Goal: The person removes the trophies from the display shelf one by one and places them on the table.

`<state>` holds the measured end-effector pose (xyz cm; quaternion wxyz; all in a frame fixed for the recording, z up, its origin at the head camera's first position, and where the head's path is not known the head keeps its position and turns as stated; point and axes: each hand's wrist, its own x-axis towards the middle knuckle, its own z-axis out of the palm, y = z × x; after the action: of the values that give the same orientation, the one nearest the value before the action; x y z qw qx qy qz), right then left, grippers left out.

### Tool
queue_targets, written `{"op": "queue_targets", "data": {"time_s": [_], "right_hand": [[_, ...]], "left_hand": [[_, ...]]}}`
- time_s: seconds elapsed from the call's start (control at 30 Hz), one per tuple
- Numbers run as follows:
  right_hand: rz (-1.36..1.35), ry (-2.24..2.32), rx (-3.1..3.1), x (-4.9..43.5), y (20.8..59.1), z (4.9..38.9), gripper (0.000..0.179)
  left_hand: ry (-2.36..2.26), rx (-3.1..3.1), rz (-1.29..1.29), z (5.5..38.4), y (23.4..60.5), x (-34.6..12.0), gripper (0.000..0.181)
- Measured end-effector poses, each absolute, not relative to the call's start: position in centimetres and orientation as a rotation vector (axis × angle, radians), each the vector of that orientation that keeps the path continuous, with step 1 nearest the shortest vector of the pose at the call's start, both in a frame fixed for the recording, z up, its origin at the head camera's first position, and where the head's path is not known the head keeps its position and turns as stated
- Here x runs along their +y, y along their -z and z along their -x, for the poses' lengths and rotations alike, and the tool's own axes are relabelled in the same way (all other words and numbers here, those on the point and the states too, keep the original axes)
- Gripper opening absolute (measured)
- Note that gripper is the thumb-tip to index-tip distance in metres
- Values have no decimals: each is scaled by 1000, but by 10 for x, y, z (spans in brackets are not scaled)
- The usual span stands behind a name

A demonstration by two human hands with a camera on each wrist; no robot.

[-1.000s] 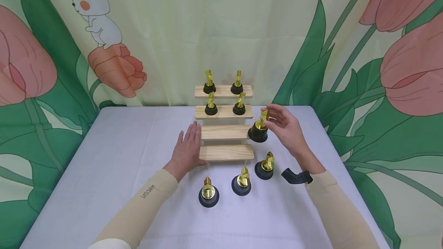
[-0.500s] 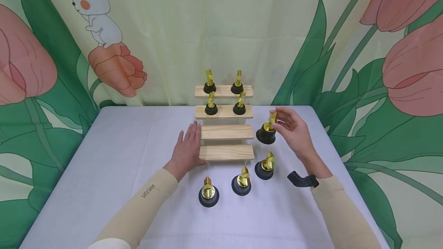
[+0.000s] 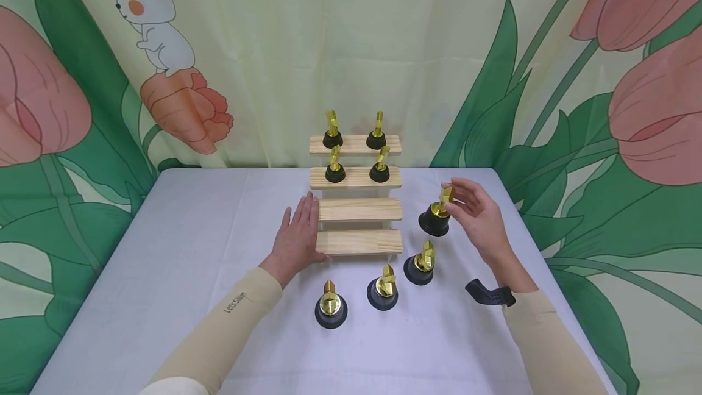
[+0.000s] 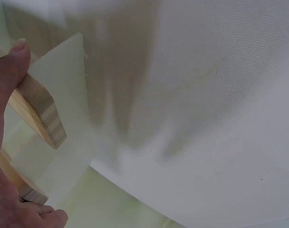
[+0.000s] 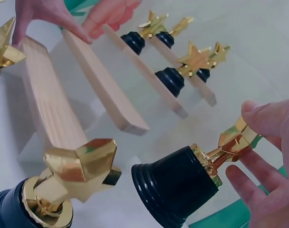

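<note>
A gold star trophy [image 3: 437,218] with a black base is pinched by its star in my right hand [image 3: 478,218], to the right of a tiered wooden stand [image 3: 359,241]. In the right wrist view the thumb and fingers grip the star [image 5: 237,142] of that trophy; whether its base touches the table I cannot tell. My left hand [image 3: 296,233] rests along the left ends of the two lower planks, fingers extended. The left wrist view shows its thumb [image 4: 16,61] against one plank end [image 4: 47,114].
Two trophies stand on the top plank [image 3: 354,145], two more on the second plank [image 3: 356,177]. In front of the stand, a left trophy [image 3: 331,309], a middle trophy [image 3: 382,291] and a right trophy [image 3: 420,266] stand on the white-covered table [image 3: 164,297]. A printed curtain [image 3: 263,66] hangs behind.
My right hand has carried its trophy rightward, away from the third plank's right end, and slightly toward me. The left hand and the other trophies have stayed put.
</note>
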<state>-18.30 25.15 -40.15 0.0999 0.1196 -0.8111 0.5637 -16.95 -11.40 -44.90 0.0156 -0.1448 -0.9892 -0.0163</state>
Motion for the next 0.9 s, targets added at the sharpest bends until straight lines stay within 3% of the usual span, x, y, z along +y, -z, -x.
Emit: {"op": "queue_targets", "data": {"time_s": [0.9], "right_hand": [[-212, -1646, -2457, 278, 428, 159, 51]], "left_hand": [[79, -3060, 461, 168, 447, -113, 138]]}}
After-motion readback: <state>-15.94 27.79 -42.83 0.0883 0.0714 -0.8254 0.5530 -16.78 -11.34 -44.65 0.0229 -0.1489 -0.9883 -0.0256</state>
